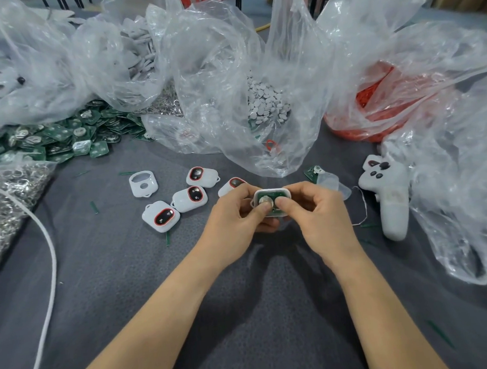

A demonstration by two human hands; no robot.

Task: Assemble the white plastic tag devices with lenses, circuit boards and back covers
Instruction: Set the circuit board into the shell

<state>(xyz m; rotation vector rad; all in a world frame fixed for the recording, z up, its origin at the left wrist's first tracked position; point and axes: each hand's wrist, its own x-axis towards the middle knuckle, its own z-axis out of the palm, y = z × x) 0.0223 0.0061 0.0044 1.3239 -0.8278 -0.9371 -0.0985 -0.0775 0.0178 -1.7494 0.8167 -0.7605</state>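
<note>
Both hands hold one white tag shell [272,195] above the grey cloth, its open back up. A green circuit board with a round silver cell sits inside it. My left hand [235,213] grips the shell's left side, thumb pressing on the cell. My right hand [313,208] grips the right side, thumb pressing on the board. Three tags with red-rimmed dark lenses [161,216] [190,198] [202,175] lie left of my hands, a fourth [231,185] partly behind my left hand. An empty white shell [143,183] lies further left.
Green circuit boards [60,136] are heaped at the back left. Clear bags hold white round discs [265,102], white covers [140,50] and red parts [374,100]. Metal rings [4,195] fill a bag at left beside a white cable [50,255]. A white controller [390,197] lies right.
</note>
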